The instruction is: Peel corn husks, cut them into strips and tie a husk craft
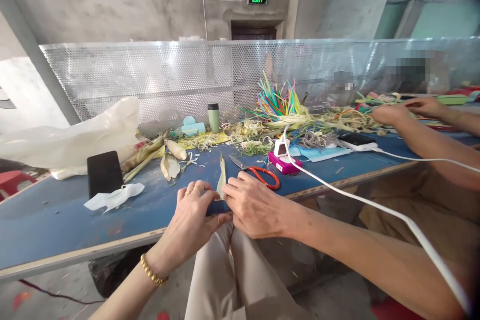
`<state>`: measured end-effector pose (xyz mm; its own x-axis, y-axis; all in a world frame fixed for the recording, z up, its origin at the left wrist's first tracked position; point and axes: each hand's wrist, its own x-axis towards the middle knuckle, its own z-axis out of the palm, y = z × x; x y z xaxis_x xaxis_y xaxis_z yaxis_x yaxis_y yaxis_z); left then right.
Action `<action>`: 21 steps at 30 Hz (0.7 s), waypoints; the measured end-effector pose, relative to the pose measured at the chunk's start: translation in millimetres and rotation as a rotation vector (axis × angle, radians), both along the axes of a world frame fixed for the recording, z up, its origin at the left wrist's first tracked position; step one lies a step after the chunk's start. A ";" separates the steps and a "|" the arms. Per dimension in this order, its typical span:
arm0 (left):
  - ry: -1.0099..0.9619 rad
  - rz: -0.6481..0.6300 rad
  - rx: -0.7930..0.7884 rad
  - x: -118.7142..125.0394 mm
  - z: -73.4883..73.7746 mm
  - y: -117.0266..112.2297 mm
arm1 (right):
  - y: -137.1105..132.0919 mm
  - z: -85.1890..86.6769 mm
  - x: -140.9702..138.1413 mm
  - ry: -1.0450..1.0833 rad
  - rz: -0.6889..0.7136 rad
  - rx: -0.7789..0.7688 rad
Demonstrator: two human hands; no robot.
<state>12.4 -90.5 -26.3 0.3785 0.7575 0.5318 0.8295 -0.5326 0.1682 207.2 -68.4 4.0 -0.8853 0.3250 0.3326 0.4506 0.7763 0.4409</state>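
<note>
Apparently working narrow, pale-green husk strip (222,176), with right hand (257,206) clamped on it; cannot tell grip of left hand (195,204). Next, probably hold steady.

Worktop (67,232): blue top, pale edge;
Left part: black phone (104,170), white scrap (116,198) overlapping its lower end;
Middle: dry husks (170,166), orange-handled scissors (249,168);
Beside scissors: purple box (284,164)

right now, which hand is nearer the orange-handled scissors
Right. The right hand is close beside the scissors, slightly left; the left hand lies farther left, past the right.
</note>
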 end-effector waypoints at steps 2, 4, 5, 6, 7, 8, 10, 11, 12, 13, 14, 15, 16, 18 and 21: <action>0.000 -0.018 0.028 -1.4 -2.4 -11.3 | -3.8 -6.0 -2.1 0.029 0.049 0.063; -0.037 -0.015 0.078 -3.4 -6.9 -25.1 | -6.4 -14.2 -3.1 0.069 0.099 0.148; -0.089 0.004 0.113 -4.1 -10.4 -32.2 | -7.4 -18.4 -3.1 0.094 0.119 0.186; -0.168 0.030 0.147 -4.3 -14.9 -39.0 | -8.4 -22.5 -3.1 0.124 0.129 0.215; -0.273 0.057 0.162 -3.7 -20.4 -45.2 | -9.6 -26.2 -3.0 0.154 0.136 0.233; -0.392 0.074 0.132 -2.1 -26.6 -50.4 | -11.3 -29.5 -3.1 0.182 0.142 0.245; -0.638 0.042 -0.128 5.0 -39.7 -56.5 | -16.4 -34.9 -4.2 0.229 0.167 0.259; -0.758 0.011 -0.310 10.2 -45.6 -57.3 | -19.5 -37.0 -5.2 0.252 0.185 0.263; -0.900 -0.014 -0.436 16.3 -50.4 -56.8 | -22.6 -38.7 -6.5 0.269 0.202 0.263; -1.044 -0.035 -0.528 22.7 -53.7 -55.4 | -25.3 -39.9 -7.9 0.279 0.214 0.263; -1.177 -0.050 -0.584 29.1 -55.2 -53.5 | -27.4 -40.3 -9.3 0.283 0.220 0.264; -1.286 -0.059 -0.605 34.9 -54.7 -51.5 | -28.5 -39.9 -10.5 0.285 0.221 0.269; -1.366 -0.059 -0.604 39.9 -52.2 -50.0 | -28.7 -38.3 -11.5 0.287 0.219 0.279; -1.443 -0.045 -0.564 45.9 -41.6 -48.8 | -27.5 -31.4 -12.6 0.296 0.217 0.309; -1.434 -0.038 -0.499 45.1 -16.1 -50.0 | -26.3 -11.8 -13.0 0.324 0.239 0.359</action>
